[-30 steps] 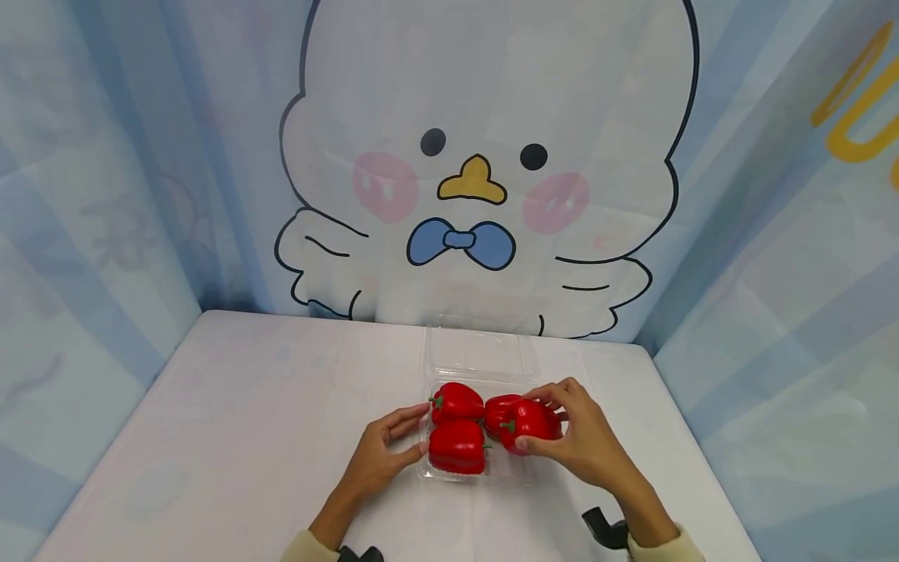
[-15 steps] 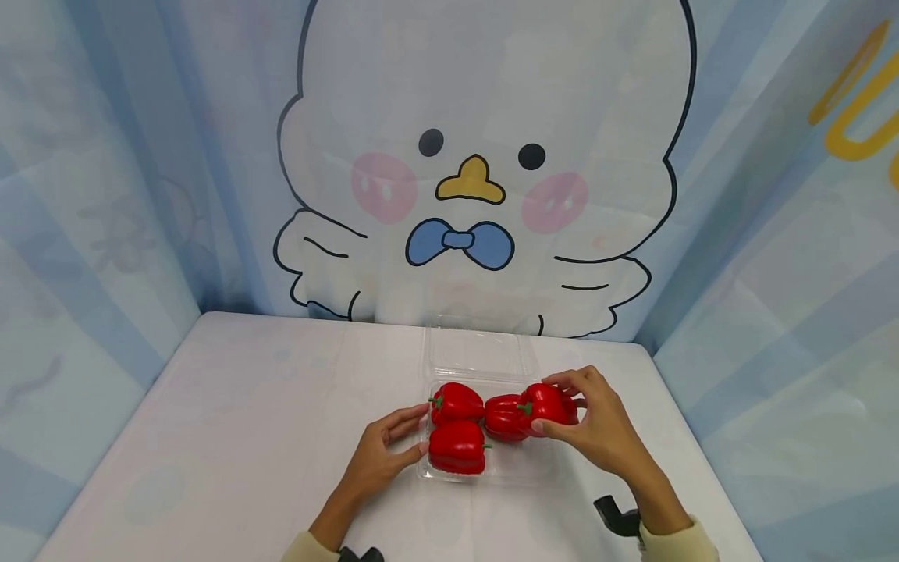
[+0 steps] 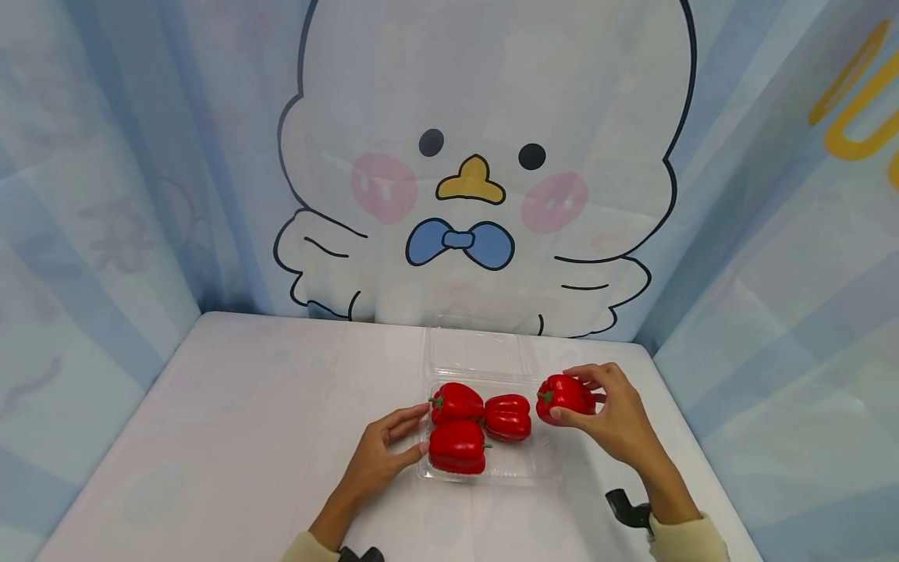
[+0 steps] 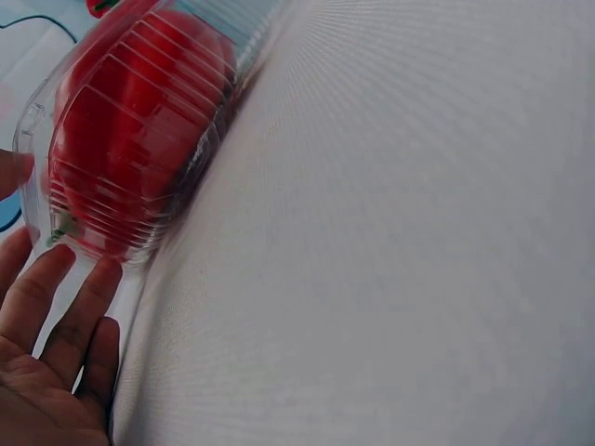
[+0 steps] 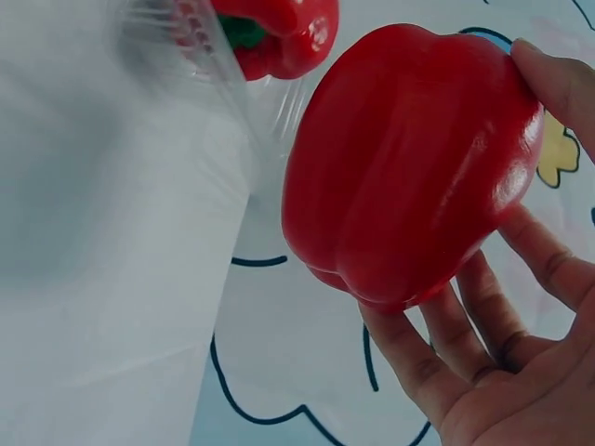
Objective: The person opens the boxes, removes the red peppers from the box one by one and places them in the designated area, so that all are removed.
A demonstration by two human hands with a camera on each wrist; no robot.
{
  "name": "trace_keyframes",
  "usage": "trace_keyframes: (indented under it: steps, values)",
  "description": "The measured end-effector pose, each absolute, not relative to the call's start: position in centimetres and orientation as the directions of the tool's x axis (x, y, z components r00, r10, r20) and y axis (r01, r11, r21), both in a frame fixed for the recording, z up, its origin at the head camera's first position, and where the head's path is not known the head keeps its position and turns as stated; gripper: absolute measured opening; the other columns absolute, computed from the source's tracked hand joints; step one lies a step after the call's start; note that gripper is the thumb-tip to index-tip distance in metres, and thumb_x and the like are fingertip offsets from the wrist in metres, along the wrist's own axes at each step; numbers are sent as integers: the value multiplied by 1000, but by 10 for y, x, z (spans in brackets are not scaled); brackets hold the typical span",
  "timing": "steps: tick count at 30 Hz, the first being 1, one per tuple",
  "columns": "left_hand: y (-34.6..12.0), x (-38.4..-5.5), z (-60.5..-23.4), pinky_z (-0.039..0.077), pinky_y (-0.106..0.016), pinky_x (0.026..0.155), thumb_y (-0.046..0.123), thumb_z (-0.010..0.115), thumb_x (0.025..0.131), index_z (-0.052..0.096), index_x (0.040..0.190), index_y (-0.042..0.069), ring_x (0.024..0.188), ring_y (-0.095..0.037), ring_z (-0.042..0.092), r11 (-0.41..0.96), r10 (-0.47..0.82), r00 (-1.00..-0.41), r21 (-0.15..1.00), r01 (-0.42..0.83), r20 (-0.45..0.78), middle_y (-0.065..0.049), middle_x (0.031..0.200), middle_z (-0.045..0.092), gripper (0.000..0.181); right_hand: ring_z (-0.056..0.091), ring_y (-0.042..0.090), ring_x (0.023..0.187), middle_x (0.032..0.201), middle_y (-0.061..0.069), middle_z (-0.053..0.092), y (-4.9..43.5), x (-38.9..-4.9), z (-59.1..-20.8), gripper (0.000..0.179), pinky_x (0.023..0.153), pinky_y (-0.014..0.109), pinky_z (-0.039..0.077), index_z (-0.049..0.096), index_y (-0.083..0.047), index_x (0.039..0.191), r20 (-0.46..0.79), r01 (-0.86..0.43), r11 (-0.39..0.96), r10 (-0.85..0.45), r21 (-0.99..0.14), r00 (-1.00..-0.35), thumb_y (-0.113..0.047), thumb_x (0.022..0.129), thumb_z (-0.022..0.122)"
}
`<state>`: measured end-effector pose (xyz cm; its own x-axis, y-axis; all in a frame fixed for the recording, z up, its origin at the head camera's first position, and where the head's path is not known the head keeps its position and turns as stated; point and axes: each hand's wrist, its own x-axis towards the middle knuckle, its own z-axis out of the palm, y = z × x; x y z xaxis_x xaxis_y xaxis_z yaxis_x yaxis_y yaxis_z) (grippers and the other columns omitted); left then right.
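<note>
A red bell pepper with a green stem is in my right hand, gripped between thumb and fingers. It is raised beside the right edge of a clear plastic clamshell container. The right wrist view shows the glossy side of this held pepper. Inside the container lie three more red bell peppers: one at the back left, one at the front left and one to their right. My left hand touches the container's left side with spread, fairly straight fingers.
The container's clear lid lies folded open toward the back of the white table. Behind it hangs a curtain with a cartoon bird. A black curved piece sits at my right wrist.
My right hand has carried its pepper to the right and slightly away, from over the container to beyond its right edge, uncovering the pepper behind. My left hand has stayed in place.
</note>
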<state>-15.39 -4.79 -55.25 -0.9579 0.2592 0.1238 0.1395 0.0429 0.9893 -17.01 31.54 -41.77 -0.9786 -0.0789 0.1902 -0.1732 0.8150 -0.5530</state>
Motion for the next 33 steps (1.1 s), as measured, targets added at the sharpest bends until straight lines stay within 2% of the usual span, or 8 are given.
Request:
trace_keyframes:
  steps: [7, 18, 33]
  values:
    - [-48, -154, -551, 50, -39, 117, 20, 80, 96, 59, 149, 8, 141, -34, 62, 45, 256, -960, 990, 132, 116, -13, 155, 61, 59, 60, 39, 120, 129, 18, 59, 326, -175, -423, 67, 93, 58, 65, 64, -11, 137, 179, -142, 814, -48, -564, -983, -30, 80, 94]
    - [-47, -153, -549, 49, -36, 117, 18, 80, 95, 59, 149, 9, 141, -32, 62, 37, 256, -961, 992, 118, 104, -10, 154, 62, 58, 59, 42, 122, 130, 19, 58, 339, -184, -437, 67, 88, 55, 67, 62, -10, 139, 155, -104, 815, -18, -570, -988, -31, 83, 92]
    - [-47, -155, -551, 50, -35, 117, 18, 81, 95, 59, 149, 8, 141, -32, 62, 40, 255, -961, 992, 123, 109, -10, 154, 62, 59, 56, 42, 125, 132, 21, 56, 355, -194, -462, 66, 92, 56, 66, 61, -10, 141, 93, -28, 808, 33, -588, -995, -30, 85, 90]
